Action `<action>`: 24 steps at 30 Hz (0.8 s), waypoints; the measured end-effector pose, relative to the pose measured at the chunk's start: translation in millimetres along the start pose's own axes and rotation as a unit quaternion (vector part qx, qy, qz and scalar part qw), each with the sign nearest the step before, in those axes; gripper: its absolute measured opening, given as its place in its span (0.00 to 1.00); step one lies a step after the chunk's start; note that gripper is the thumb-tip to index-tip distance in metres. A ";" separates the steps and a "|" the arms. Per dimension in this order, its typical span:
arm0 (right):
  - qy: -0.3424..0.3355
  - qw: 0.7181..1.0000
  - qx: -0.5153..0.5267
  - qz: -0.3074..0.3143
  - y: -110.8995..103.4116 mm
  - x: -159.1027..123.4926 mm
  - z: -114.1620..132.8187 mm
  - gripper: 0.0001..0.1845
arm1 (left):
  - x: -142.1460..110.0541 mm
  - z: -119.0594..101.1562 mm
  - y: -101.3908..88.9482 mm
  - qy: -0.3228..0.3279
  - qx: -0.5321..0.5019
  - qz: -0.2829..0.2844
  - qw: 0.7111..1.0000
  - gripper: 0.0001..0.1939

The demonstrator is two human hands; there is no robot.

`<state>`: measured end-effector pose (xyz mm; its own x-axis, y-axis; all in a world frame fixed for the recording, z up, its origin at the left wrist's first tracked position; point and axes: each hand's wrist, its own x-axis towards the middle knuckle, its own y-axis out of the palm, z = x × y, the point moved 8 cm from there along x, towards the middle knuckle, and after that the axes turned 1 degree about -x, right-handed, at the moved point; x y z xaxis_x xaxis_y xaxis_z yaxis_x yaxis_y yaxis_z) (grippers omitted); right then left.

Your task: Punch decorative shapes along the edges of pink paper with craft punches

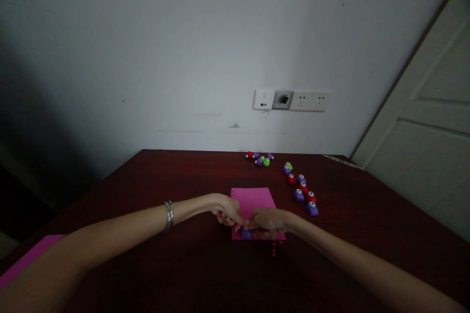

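A pink sheet of paper (254,199) lies on the dark wooden table (183,176), with small holes along its left edge. My left hand (228,212) is closed on the sheet's near left edge. My right hand (267,220) is closed over a small purple punch (246,234) at the sheet's near edge. Tiny pink scraps (273,250) lie just in front of the sheet. A silver bracelet (169,215) sits on my left wrist.
Several small red, purple and green punches stand in a row (301,190) to the right of the sheet, and another cluster (260,158) sits at the table's far edge. More pink paper (27,259) lies at the near left. Wall sockets (292,100) and a door (426,122) are behind.
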<state>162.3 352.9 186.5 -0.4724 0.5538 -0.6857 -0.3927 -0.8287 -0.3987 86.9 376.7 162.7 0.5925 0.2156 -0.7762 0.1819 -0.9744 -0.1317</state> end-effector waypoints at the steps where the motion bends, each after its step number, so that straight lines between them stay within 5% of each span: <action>1: -0.001 1.000 -0.001 -0.003 -0.6 0.5 -0.4 0.20 | -0.6 -0.5 1.1 0.003 -0.003 0.001 1.000 0.22; 7: -0.007 1.000 0.008 -0.003 -0.2 2.6 -2.6 0.19 | -3.1 -1.9 4.9 0.002 -0.007 0.007 1.000 0.27; 24: -0.002 1.000 0.016 0.013 4.9 -4.4 0.5 0.23 | -4.7 -3.1 4.5 0.017 -0.008 -0.023 1.000 0.20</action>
<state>162.0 346.5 187.9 -0.4852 0.5325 -0.6936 -0.4061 -0.8397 -0.3606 87.3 371.5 167.7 0.6096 0.2622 -0.7481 0.2214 -0.9625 -0.1569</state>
